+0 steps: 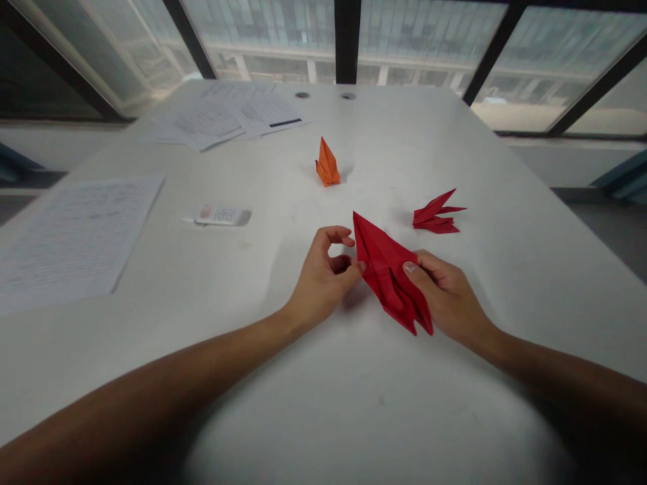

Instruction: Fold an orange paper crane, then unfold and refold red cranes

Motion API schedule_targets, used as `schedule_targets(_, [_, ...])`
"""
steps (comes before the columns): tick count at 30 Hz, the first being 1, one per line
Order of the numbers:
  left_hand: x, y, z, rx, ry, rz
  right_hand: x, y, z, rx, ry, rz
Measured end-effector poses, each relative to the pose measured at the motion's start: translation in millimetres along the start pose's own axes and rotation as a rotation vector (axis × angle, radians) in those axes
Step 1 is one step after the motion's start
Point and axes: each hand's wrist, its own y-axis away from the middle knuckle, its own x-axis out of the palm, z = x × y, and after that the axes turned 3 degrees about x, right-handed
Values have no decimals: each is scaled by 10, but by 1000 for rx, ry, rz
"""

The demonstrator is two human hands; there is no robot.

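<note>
Red origami (388,269): thin matt paper, smooth, sharply creased.
Small red origami (435,215): the same matt paper.
Orange origami (327,164): matt, smooth paper.
Tube (220,215): smooth plastic, low sheen.
Loose sheets (75,232): thin matt paper, printed.
Table (364,417): smooth white top, soft sheen.
Window (429,40): glossy glass.

Right hand (447,300): fingers hidden behind red origami (389,273) (sheet print (73,236) illegible)

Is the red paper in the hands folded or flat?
Folded: the red origami paper has sharp creases and pointed flaps, between the left hand and right hand.
</note>
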Motion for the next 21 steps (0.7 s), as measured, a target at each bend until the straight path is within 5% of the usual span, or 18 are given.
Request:
schedule_targets(14, [-18, 14, 1, 57, -2, -89, -58, -123, -62, -179, 183, -156])
schedule_targets(21, [-73, 17, 25, 118, 7, 119, -66, -153, -80, 2, -31, -69])
